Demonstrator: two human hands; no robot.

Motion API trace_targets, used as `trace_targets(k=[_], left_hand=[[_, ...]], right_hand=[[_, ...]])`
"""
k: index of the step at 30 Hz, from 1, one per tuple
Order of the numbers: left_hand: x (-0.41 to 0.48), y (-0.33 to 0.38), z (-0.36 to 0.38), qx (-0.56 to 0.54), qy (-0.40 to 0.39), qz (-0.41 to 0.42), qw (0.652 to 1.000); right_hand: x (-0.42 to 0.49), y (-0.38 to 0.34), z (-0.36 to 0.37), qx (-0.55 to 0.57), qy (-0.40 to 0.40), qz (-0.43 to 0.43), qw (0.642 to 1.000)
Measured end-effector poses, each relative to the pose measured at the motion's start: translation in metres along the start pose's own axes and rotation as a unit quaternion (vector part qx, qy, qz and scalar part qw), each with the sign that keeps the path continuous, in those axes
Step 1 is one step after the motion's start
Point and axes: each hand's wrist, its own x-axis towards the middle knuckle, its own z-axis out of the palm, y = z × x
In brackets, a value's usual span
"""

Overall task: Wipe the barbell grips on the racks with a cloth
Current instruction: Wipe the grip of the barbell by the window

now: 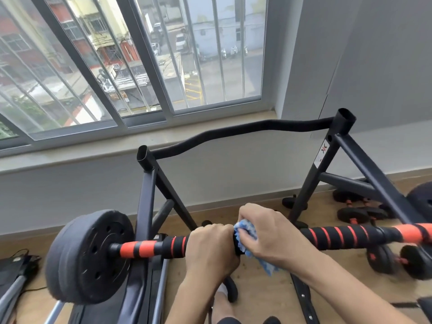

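A barbell with a black and orange striped foam grip [346,237] lies across the black rack [149,183], running left to right. My left hand [210,246] grips the bar near its middle, fingers curled over the top. Right beside it my right hand [268,235] holds a blue and white cloth [245,232] wrapped around the grip, with a loose end hanging below the bar. A black weight plate [88,256] sits on the bar's left end.
A curved black padded bar [233,134] joins the rack's two uprights ahead, under a barred window. Small dumbbells [360,211] lie on the wooden floor at the right. Another plate [420,197] shows at the right edge. My foot [222,298] is below the bar.
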Motion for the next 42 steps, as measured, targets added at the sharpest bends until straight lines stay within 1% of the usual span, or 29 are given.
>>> trace_targets(k=[2,3,4,5,7,8,9,10,12,14,16,18,20,22,24,26,28,31,33,34,36,39,42], left_hand=[[0.007,0.0,-0.013,0.021,-0.017,-0.004,1.0],[0.009,-0.001,-0.018,-0.004,-0.028,-0.002,1.0],[0.011,-0.003,-0.023,-0.033,-0.034,0.001,0.999],[0.012,-0.005,-0.025,-0.052,-0.027,0.011,0.998],[0.012,-0.012,-0.023,-0.075,0.01,0.038,0.996],[0.01,-0.013,-0.018,-0.084,0.046,0.054,0.994],[0.004,-0.013,-0.009,-0.097,0.087,0.064,0.989],[-0.003,-0.01,0.002,-0.114,0.136,0.064,0.982],[-0.017,0.003,0.02,-0.134,0.207,0.024,0.969],[-0.025,0.016,0.031,-0.124,0.239,-0.011,0.963],[-0.022,0.023,0.036,-0.118,0.252,-0.042,0.96],[-0.016,0.023,0.036,-0.102,0.271,-0.066,0.955],[-0.011,0.022,0.036,-0.069,0.302,-0.058,0.949],[-0.006,0.019,0.035,-0.042,0.317,-0.05,0.946],[0.001,0.016,0.031,-0.032,0.312,-0.051,0.948],[0.008,0.013,0.029,-0.032,0.285,-0.048,0.957],[0.013,0.01,0.023,-0.055,0.21,-0.03,0.976],[0.024,0.002,0.002,-0.048,0.046,-0.011,0.998],[0.035,-0.007,-0.013,-0.032,-0.009,0.005,0.999],[0.041,-0.012,-0.018,-0.055,-0.019,0.009,0.998],[0.047,-0.018,-0.023,-0.095,-0.014,0.024,0.995],[0.042,-0.01,-0.006,-0.088,0.08,0.038,0.992],[0.037,0.006,0.011,-0.083,0.134,0.015,0.987]], right_hand=[[0.003,0.003,-0.008,0.025,-0.017,-0.013,0.999],[0.008,0.005,-0.015,0.034,-0.024,-0.021,0.999],[0.013,0.009,-0.024,0.027,-0.015,-0.029,0.999],[0.02,0.012,-0.035,-0.003,0.015,-0.039,0.999],[0.033,0.018,-0.055,-0.098,0.082,-0.069,0.989],[0.038,0.022,-0.061,-0.135,0.089,-0.082,0.983],[0.042,0.025,-0.063,-0.16,0.073,-0.085,0.981],[0.044,0.028,-0.062,-0.168,0.039,-0.079,0.982],[0.041,0.033,-0.049,-0.12,-0.042,-0.042,0.991],[0.032,0.034,-0.035,-0.036,-0.082,-0.009,0.996],[0.024,0.035,-0.028,0.011,-0.075,0.004,0.997],[0.019,0.036,-0.027,0.03,-0.076,0.004,0.997],[0.016,0.036,-0.028,0.027,-0.085,-0.013,0.996],[0.013,0.035,-0.024,0.006,-0.078,-0.031,0.996],[0.01,0.035,-0.019,-0.023,-0.048,-0.052,0.997],[0.008,0.036,-0.014,-0.049,-0.015,-0.069,0.996],[0.007,0.036,-0.012,-0.065,0.01,-0.075,0.995],[0.006,0.035,-0.014,-0.07,0.035,-0.078,0.994],[0.006,0.036,-0.019,-0.045,0.031,-0.079,0.995],[0.006,0.036,-0.022,-0.026,0.025,-0.08,0.996],[0.007,0.038,-0.026,-0.006,0.02,-0.089,0.996],[0.014,0.042,-0.024,-0.022,0.035,-0.081,0.996],[0.019,0.043,-0.021,-0.054,0.053,-0.08,0.994]])
